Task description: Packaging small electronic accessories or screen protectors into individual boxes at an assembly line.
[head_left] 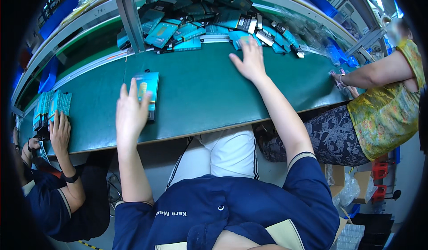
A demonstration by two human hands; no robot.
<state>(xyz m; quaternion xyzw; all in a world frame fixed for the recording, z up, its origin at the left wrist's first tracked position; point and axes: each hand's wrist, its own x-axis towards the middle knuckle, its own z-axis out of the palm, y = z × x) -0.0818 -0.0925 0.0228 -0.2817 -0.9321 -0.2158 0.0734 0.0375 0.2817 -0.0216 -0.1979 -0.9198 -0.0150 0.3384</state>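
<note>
My left hand (130, 112) lies at the left side of a teal and black flat box (153, 81), its fingers spread over the box's face. That box rests on the green worktable (191, 85) in front of me, and its dark end points toward me. Reaching far out, my right hand (251, 62) has its fingertips over a teal box (235, 37) at the near edge of a heap. The thumb stands well apart, and no grip on the box shows. The heap of teal and black boxes (162, 35) spreads along the back of the table.
To the left, a co-worker's hand (59, 132) touches upright rows of teal boxes (55, 102). Another person's hand (341, 79) is at the table's right end, near blue bins (341, 53). A metal post (129, 20) rises at the back left. Clear plastic bags (312, 36) lie back right.
</note>
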